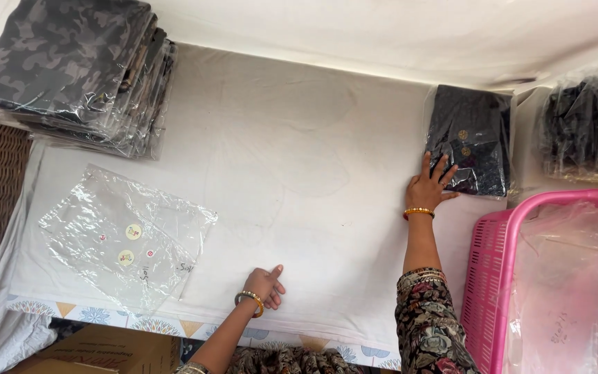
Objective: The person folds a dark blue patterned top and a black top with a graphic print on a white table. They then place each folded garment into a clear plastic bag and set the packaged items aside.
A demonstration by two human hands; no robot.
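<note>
My right hand (432, 183) reaches far across the white sheet-covered surface (299, 159) and presses its spread fingers on the near left corner of a dark folded garment in a clear plastic bag (472, 138). My left hand (266, 285) rests near the front edge of the sheet, fingers loosely curled, index pointing, holding nothing. Both wrists wear bangles. To the left of my left hand lies a small pile of empty clear plastic bags with round stickers (126, 239).
A stack of bagged camouflage-patterned garments (77, 69) sits at the far left. A pink plastic basket (500, 277) lined with clear plastic stands at the right. More bagged dark garments (586, 125) lie beyond it. A cardboard box (105, 357) is below the front edge.
</note>
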